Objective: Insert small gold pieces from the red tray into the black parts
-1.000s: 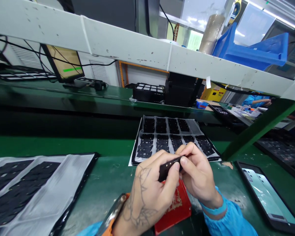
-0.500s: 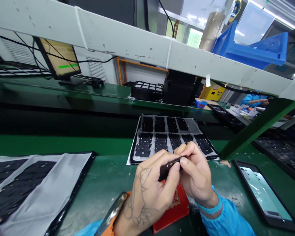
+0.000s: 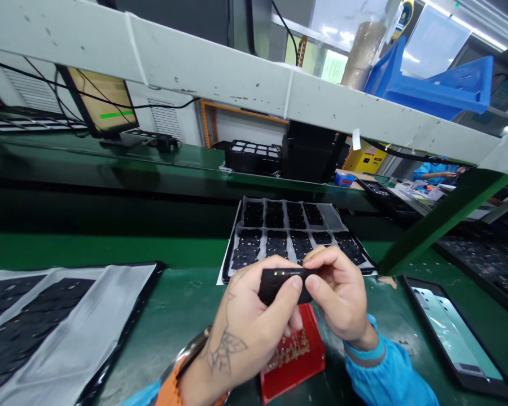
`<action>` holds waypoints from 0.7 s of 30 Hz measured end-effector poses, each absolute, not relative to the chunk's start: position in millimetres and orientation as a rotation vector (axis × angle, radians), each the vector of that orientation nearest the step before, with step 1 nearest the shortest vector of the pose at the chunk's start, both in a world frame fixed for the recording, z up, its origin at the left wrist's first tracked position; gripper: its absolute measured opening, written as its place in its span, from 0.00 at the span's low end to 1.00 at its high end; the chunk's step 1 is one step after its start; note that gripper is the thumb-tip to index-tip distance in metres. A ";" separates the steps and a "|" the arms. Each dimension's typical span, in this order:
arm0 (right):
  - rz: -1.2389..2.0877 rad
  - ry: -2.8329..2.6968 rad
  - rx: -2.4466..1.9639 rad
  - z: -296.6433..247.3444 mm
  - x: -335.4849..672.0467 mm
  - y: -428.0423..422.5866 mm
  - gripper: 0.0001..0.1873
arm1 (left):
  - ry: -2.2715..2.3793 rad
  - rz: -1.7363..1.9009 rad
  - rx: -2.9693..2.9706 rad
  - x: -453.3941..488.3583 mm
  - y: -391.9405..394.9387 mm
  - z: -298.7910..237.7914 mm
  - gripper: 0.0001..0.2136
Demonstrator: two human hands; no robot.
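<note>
Small flat black part point(image 3: 279, 280), tiny light dots on face, pinched between both hands point(image 3: 296, 304).

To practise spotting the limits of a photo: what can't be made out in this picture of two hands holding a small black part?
Head view:
Black part: lower face and right end hidden by the left hand and right hand.
Red card: gold print too small; upper part under the hands.
Left tray: cut off by the left edge.
Monitor: screen text too small.

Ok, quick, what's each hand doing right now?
Left hand: closed, holding the small black part.
Right hand: closed, pinching the same part's right end.
</note>
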State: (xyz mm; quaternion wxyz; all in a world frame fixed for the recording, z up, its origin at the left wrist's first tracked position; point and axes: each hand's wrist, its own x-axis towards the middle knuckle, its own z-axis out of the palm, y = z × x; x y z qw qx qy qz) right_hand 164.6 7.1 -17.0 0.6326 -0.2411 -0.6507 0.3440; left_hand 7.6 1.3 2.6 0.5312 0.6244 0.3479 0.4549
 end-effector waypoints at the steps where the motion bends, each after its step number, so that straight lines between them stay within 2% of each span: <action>1: 0.771 -1.512 -0.543 -15.6 165.3 7.6 0.07 | 0.823 1.050 1.431 7.2 1.2 2.8 0.11; 7: 0.540 -1.662 -0.415 -20.1 168.5 14.7 0.04 | 0.734 0.923 1.203 6.3 3.0 5.0 0.14; 13: 0.226 -1.840 -0.398 -18.2 175.6 16.7 0.08 | 0.601 0.900 1.078 8.6 6.9 0.3 0.12; 16: 0.381 -1.790 -0.484 -14.1 178.2 11.7 0.06 | 0.656 0.986 1.194 8.4 4.7 0.3 0.12; 21: 1.043 -1.475 -0.623 -15.5 178.2 6.0 0.04 | 0.832 1.301 1.777 7.2 0.5 7.1 0.06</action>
